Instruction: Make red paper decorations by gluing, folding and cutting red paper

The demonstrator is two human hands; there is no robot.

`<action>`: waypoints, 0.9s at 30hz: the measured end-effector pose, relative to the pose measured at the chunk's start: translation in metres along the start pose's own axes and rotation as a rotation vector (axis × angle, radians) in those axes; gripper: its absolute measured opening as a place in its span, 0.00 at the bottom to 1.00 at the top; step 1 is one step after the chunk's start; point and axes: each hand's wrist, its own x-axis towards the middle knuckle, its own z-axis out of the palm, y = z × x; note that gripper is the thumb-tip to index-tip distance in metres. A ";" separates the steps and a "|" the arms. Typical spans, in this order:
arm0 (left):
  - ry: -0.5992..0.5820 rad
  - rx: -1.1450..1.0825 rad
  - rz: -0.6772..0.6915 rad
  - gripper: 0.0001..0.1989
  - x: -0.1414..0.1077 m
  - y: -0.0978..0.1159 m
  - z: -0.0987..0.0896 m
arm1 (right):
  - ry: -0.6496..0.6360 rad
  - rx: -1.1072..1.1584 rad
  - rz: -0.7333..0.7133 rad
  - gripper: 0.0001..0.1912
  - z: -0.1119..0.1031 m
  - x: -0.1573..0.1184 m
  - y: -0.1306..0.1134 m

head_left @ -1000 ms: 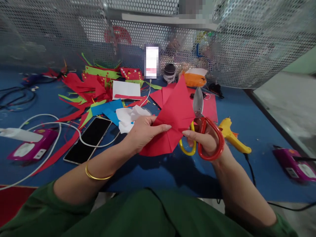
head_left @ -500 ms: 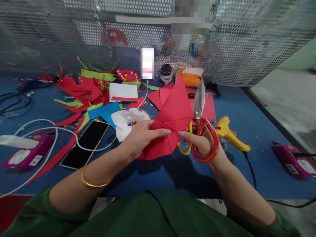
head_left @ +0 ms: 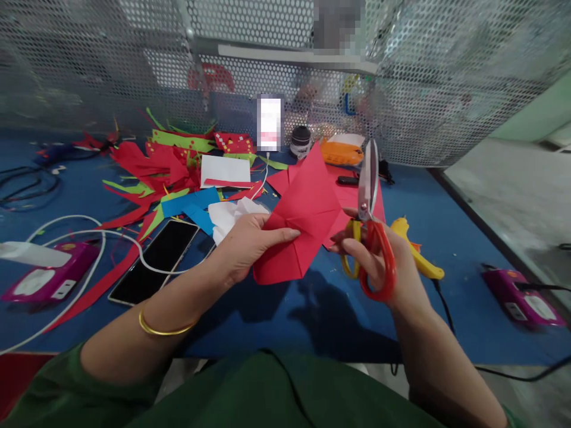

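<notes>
Above the flat blue work surface (head_left: pixel 250 333), a folded, pointed piece of bright red paper (head_left: pixel 307 208) is held up, its tip aimed away from the body and creases running across its middle. Good handling here probably means a firm pinch close to where those creases meet, so the layers do not slide, without pressing hard enough to add stray wrinkles. The steel-bladed scissors with one red and one yellow handle (head_left: pixel 366 205) stand just right of the paper, blades pointing away and nearly together; they are best kept clear of its edge while the folds are handled, since a nick would be hard to undo.

The left hand (head_left: pixel 250 244) reaches in from the side, thumb laid flat over the front, pinching the paper at its lower left; its other fingers are mostly hidden behind. The right hand (head_left: pixel 401 261) turns inward, fingers curled around the handles. Its fingertips are near the paper's right edge; whether they touch, I cannot tell.
</notes>
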 end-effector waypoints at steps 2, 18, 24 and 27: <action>-0.010 -0.012 -0.014 0.15 0.000 0.004 -0.003 | -0.074 0.025 -0.037 0.33 -0.013 -0.011 0.005; -0.022 0.008 0.056 0.17 0.003 0.006 -0.008 | -0.396 -0.120 0.373 0.53 -0.067 -0.070 0.013; -0.035 0.032 0.025 0.17 0.003 0.004 -0.005 | -0.432 -0.029 0.527 0.43 -0.069 -0.070 0.019; -0.040 0.063 -0.042 0.17 0.001 0.001 -0.001 | -0.536 0.010 0.483 0.46 -0.061 -0.065 0.010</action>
